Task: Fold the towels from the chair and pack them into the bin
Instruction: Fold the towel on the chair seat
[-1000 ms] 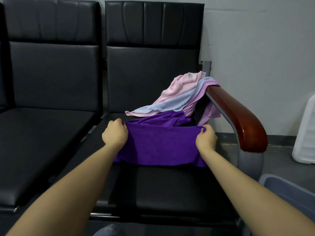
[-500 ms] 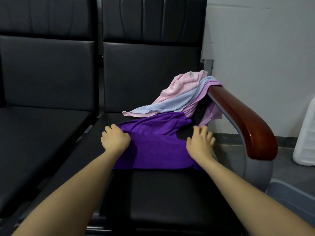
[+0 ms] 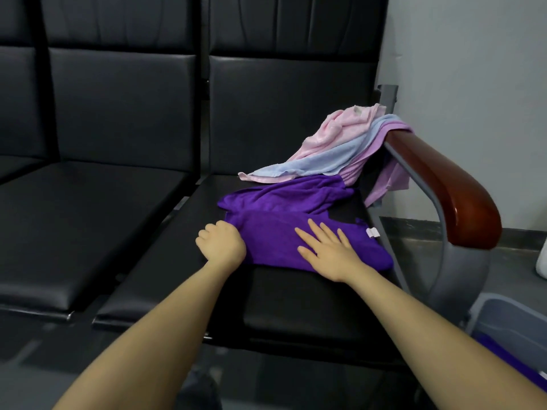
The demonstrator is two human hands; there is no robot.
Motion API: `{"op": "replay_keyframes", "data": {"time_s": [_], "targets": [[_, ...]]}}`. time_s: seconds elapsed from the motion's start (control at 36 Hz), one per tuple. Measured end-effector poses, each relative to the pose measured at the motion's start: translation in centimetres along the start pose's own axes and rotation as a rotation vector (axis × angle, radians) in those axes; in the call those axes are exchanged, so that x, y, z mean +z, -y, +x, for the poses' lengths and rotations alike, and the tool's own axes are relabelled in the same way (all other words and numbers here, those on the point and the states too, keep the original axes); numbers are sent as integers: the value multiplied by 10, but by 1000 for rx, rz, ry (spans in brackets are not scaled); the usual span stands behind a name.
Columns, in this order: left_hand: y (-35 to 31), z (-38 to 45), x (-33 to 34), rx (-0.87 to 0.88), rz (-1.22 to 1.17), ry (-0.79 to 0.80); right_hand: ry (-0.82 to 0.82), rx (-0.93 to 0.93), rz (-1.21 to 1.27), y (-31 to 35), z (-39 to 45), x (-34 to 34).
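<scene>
A dark purple towel [image 3: 284,214] lies partly folded on the black chair seat [image 3: 296,297]. My left hand [image 3: 220,247] has its fingers curled at the towel's left edge and seems to grip it. My right hand [image 3: 328,253] lies flat on the towel, fingers spread and straight. Behind, a pink towel [image 3: 334,134], a light blue towel [image 3: 331,158] and a lilac towel [image 3: 384,173] hang in a pile over the back of the wooden armrest [image 3: 444,184]. The grey bin [image 3: 509,321] stands at the lower right, with something purple inside.
More black seats [image 3: 88,208] adjoin on the left. A grey wall [image 3: 473,69] rises on the right, and a white object [image 3: 543,258] stands on the floor at the right edge.
Both hands held the towel's near edge up a second ago. They have laid it down; my right hand has let go and flattened on the cloth, sliding toward the middle.
</scene>
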State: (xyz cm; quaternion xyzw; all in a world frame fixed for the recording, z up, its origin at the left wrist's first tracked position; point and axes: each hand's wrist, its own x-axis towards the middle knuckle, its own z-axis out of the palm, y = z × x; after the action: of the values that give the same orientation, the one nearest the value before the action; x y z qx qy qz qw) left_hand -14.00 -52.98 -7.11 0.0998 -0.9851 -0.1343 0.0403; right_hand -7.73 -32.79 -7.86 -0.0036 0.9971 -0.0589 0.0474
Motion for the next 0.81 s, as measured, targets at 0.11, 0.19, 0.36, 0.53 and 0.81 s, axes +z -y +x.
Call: {"op": "replay_keyframes", "data": {"time_s": [0.11,0.19,0.36,0.53,0.81], "targets": [[0,-9,-9,68,-207,-33,55,-5,-8,1,-8,0],[1,-18,-19,80,-377,-36,57,-22,-1,3,-15,2],[6,-33,-27,282,-489,-126,73,-77,-3,11,-23,2],[1,-33,-32,343,-411,-87,88,-77,8,14,-25,2],[-31,-50,-69,383,-737,-43,54,-73,344,30,-23,0]]}}
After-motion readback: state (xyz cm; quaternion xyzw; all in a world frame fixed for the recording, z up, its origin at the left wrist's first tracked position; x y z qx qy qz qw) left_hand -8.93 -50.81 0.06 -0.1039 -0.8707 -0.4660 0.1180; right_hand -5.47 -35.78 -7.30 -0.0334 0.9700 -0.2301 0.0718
